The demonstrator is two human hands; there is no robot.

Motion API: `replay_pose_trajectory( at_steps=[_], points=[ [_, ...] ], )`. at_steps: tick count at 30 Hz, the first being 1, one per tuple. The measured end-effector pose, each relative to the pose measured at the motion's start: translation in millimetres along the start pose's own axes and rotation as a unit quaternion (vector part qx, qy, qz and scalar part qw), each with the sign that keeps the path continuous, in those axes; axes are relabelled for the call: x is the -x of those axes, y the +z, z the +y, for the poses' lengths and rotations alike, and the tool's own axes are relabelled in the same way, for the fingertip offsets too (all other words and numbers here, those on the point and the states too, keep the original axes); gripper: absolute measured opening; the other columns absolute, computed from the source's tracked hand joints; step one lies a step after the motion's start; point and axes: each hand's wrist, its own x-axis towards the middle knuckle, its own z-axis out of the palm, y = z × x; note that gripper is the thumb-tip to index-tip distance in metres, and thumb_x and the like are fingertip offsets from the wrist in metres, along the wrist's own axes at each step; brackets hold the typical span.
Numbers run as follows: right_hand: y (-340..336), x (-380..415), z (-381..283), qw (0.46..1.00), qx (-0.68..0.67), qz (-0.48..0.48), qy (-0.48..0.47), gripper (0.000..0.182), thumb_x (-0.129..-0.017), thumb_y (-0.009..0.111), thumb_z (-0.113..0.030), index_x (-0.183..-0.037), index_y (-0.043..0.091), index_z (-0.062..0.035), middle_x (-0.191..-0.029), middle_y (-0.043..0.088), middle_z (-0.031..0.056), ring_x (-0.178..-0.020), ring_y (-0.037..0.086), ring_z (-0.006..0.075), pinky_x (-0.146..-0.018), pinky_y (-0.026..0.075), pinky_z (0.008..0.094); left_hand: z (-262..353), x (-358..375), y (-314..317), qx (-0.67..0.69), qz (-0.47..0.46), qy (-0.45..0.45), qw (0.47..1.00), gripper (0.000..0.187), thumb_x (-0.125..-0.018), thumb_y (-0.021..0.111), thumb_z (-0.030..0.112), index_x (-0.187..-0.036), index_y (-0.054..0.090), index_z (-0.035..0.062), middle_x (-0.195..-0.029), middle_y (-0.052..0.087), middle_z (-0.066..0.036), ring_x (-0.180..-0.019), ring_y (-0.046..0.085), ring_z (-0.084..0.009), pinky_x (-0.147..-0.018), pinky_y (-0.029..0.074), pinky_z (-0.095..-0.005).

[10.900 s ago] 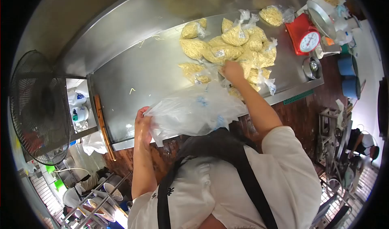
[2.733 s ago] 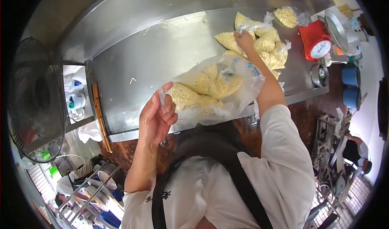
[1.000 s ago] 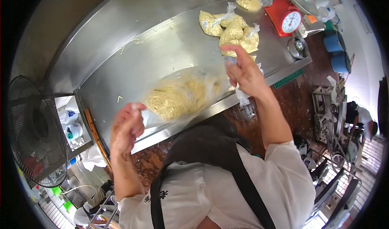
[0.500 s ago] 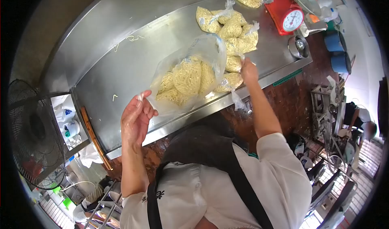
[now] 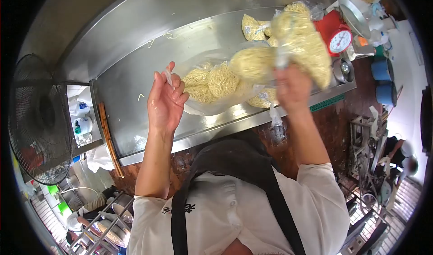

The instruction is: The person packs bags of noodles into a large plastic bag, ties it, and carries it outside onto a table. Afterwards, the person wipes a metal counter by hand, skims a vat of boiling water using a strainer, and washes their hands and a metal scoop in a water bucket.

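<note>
My left hand (image 5: pixel 166 101) pinches the rim of a large clear plastic bag (image 5: pixel 212 89) that holds several small bags of yellow noodles. My right hand (image 5: pixel 292 87) is raised above the counter edge and grips two small noodle bags (image 5: pixel 303 41) by their tied necks; they are blurred and hang beside the big bag's mouth. A few more noodle bags (image 5: pixel 254 27) lie on the steel counter (image 5: pixel 149 115) at the back right. One more (image 5: pixel 264 99) rests near the front edge under my right hand.
A red dial scale (image 5: pixel 337 35) with a metal pan stands at the counter's right end, a small steel bowl (image 5: pixel 343 69) beside it. A black fan (image 5: pixel 38 119) stands at the left. Blue buckets (image 5: pixel 384 80) sit on the floor at right. Loose noodle strands lie on the counter.
My right hand has come up from the counter edge with two small noodle bags. My left hand has risen with the big bag's rim, and the big bag has shifted right.
</note>
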Motion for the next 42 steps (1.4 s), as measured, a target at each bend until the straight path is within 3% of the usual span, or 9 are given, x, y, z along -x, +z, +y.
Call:
replay_pose_trajectory(
  at_steps=[4,5,9,12,17,25,28,34,42],
  points=[
    [135.2,73.1,-29.4,0.92,-0.354,-0.14,-0.094,0.023,-0.08,0.061,-0.002,-0.101,0.067,-0.01,-0.092,0.066,0.0112,-0.09,0.064,0.031,-0.087,0.051,0.0421,4.7,0.4,-4.4,0.0,0.001,0.01,1.0,0.065,-0.104,0.05,0.047,-0.145,0.04,-0.002,-0.086,0.049,-0.002,-0.064,0.039,-0.0079,-0.055,0.034,-0.0218],
    [120.4,55.9,-43.8,0.864,-0.309,-0.394,-0.047,0.014,-0.095,0.055,-0.012,-0.105,0.064,-0.0082,-0.102,0.063,0.0123,-0.1,0.06,0.0309,-0.089,0.047,0.0406,5.4,1.6,-5.7,-0.003,0.003,0.009,1.0,0.065,-0.104,0.049,0.048,-0.145,0.04,-0.0019,-0.086,0.048,-0.001,-0.064,0.038,-0.0078,-0.054,0.033,-0.0217],
    [139.7,22.0,-58.2,0.795,-0.233,-0.543,0.138,0.022,-0.095,0.058,-0.019,-0.112,0.066,-0.0086,-0.105,0.064,0.0137,-0.1,0.059,0.0332,-0.085,0.047,0.0448,2.4,18.3,-19.7,0.001,0.005,-0.019,1.0,0.068,-0.104,0.049,0.049,-0.147,0.037,-0.0015,-0.084,0.046,0.0,-0.062,0.037,-0.0072,-0.053,0.033,-0.0213],
    [152.0,17.6,-54.4,0.949,-0.162,-0.266,-0.048,0.019,-0.092,0.061,-0.014,-0.109,0.067,-0.0108,-0.105,0.063,0.0153,-0.103,0.06,0.0363,-0.087,0.048,0.044,11.1,28.8,-33.9,-0.012,-0.007,-0.004,1.0,0.068,-0.104,0.049,0.048,-0.15,0.036,-0.0012,-0.083,0.044,0.001,-0.062,0.036,-0.0071,-0.053,0.034,-0.0212],
    [73.1,43.9,15.8,0.979,-0.11,0.067,0.16,0.043,-0.088,0.066,-0.011,-0.129,0.054,-0.0038,-0.112,0.057,0.0172,-0.109,0.054,0.0352,-0.095,0.045,0.0421,15.2,44.1,-56.4,-0.02,0.002,-0.009,1.0,0.061,-0.106,0.047,0.042,-0.148,0.039,-0.0017,-0.077,0.042,0.001,-0.06,0.037,-0.0081,-0.054,0.033,-0.0226],
    [101.4,164.9,87.9,0.819,0.217,-0.493,0.196,0.068,-0.074,0.08,-0.027,-0.133,0.056,-0.0028,-0.137,0.053,0.0246,-0.13,0.048,0.0433,-0.108,0.041,0.0445,9.8,14.1,-26.1,-0.035,-0.014,-0.05,0.998,0.051,-0.107,0.045,0.031,-0.145,0.043,-0.0034,-0.074,0.042,0.001,-0.059,0.036,-0.0078,-0.053,0.032,-0.0222],
    [98.5,150.8,144.2,0.808,0.01,-0.375,0.453,0.085,-0.071,0.085,-0.041,-0.138,0.053,-0.0006,-0.14,0.053,0.0285,-0.13,0.051,0.0444,-0.105,0.044,0.0459,11.9,7.9,-25.0,-0.082,0.002,-0.041,0.996,0.061,-0.107,0.046,0.037,-0.148,0.036,-0.0064,-0.075,0.04,0.001,-0.059,0.035,-0.0079,-0.051,0.032,-0.0219],
    [29.4,69.9,230.3,0.785,-0.191,-0.175,0.562,0.108,-0.072,0.079,-0.063,-0.143,0.044,0.0102,-0.135,0.056,0.0314,-0.129,0.054,0.0392,-0.108,0.042,0.0428,12.3,22.6,-42.3,-0.064,0.012,-0.022,0.998,0.058,-0.107,0.047,0.035,-0.148,0.037,-0.0049,-0.074,0.04,0.0,-0.058,0.036,-0.0078,-0.051,0.032,-0.022],
    [105.4,78.2,322.7,0.89,-0.005,-0.05,0.453,0.075,-0.082,0.073,-0.058,-0.119,0.064,0.0063,-0.103,0.071,0.0216,-0.094,0.068,0.0329,-0.088,0.052,0.0382,7.9,19.7,-32.7,-0.055,0.03,-0.005,0.998,0.062,-0.105,0.05,0.035,-0.149,0.035,-0.005,-0.076,0.041,0.0,-0.059,0.037,-0.0077,-0.051,0.033,-0.0217]
  ],
)
